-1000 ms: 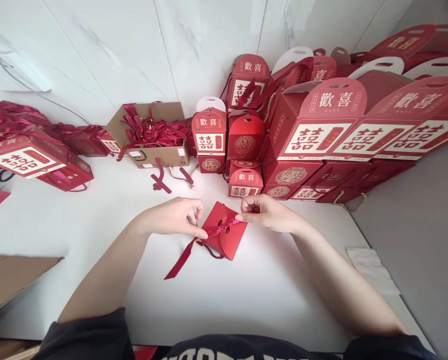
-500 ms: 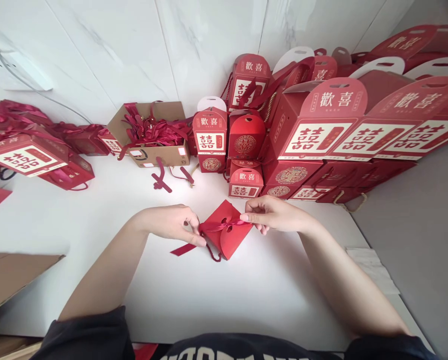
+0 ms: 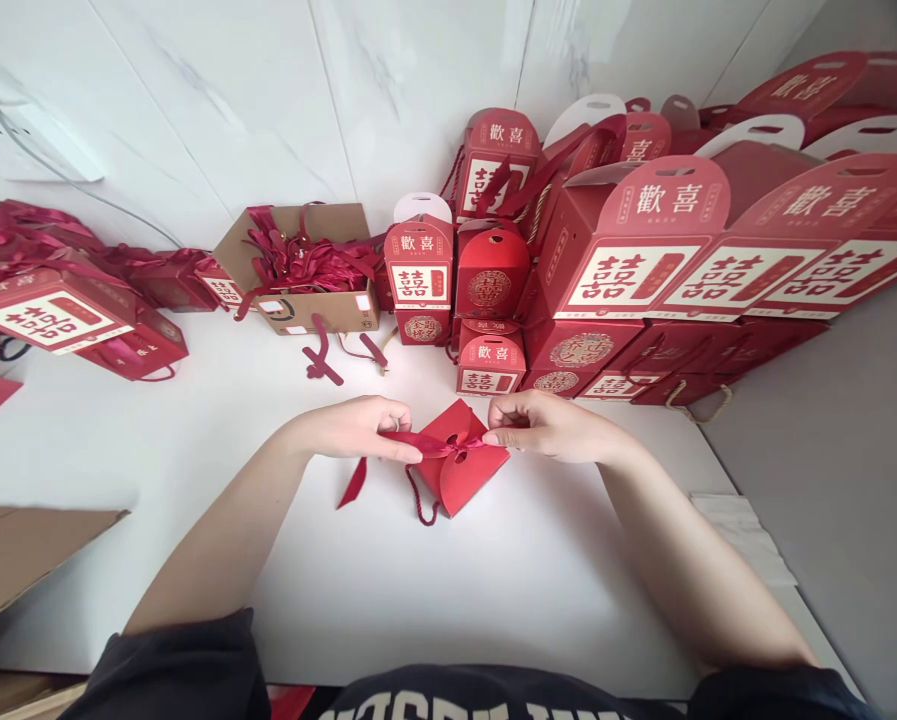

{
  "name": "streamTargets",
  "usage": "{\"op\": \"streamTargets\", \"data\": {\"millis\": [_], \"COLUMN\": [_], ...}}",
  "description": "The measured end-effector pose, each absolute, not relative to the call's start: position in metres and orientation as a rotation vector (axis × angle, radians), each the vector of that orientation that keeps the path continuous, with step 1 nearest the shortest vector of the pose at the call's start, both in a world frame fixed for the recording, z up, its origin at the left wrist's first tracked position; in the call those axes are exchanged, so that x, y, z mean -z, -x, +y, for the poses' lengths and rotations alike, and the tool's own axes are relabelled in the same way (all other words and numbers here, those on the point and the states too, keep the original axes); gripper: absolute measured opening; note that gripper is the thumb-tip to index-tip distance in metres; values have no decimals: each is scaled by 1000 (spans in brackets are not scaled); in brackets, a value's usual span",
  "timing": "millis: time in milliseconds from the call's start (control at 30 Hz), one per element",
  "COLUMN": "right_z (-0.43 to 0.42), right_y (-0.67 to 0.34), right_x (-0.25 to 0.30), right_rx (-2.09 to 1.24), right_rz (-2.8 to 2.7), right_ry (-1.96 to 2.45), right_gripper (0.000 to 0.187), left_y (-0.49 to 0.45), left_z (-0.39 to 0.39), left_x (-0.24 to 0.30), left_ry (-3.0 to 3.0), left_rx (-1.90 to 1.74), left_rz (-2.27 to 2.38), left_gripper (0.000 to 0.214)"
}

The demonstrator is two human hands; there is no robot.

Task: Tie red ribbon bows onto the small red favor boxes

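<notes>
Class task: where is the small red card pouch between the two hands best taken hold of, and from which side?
The small red card pouch is probably best gripped at its rounded lower edge, from the near side: that curve is bare, while the dark red ribbon crosses the top, where the left hand and right hand work.

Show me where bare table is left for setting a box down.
Widest patch: white tabletop between your forearms, below the red pouch. Another lies between the left forearm and the cardboard flap, below the red gift bags. Crowded: along the wall, where stacked red gift boxes and the ribbon-filled carton stand.
</notes>
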State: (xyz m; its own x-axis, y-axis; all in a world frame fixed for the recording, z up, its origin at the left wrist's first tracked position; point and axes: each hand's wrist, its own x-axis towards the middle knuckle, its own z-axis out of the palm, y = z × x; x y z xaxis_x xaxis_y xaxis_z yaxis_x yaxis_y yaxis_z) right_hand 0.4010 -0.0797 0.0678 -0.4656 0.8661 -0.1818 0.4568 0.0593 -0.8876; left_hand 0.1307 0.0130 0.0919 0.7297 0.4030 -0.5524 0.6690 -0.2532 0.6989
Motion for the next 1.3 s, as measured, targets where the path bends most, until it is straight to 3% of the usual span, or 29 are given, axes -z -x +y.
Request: {"op": "streamTargets", "data": {"millis": [467,733,933,1167,1300], "right_z": [-82,-78,-77,-78,-77], "right_y": [-408,-412,-403,-396,-394], "right_x": [-73,-66,-62,-62,-61], "right_rx": [-1158,-1186,-1196,-1248,-1260], "right_rz": [-2020,-1926,-1894,-1848,-1845], "right_ry": [1440,1509,1456,1430,1408], "right_gripper": [35,34,31,32,33], "left_y": [-130,-120,-131,-148,-156], "left_z": [13,23,14,10,4], "left_x": [-100,-101,-102,-70,-61], "left_ry": [-2063,-1932,-2081,-1884,-1930], "left_rx": [159,350,-67,-256,-375], "left_rz": [766,600,361,421,542], "left_gripper": [37,27,13,33,27]}}
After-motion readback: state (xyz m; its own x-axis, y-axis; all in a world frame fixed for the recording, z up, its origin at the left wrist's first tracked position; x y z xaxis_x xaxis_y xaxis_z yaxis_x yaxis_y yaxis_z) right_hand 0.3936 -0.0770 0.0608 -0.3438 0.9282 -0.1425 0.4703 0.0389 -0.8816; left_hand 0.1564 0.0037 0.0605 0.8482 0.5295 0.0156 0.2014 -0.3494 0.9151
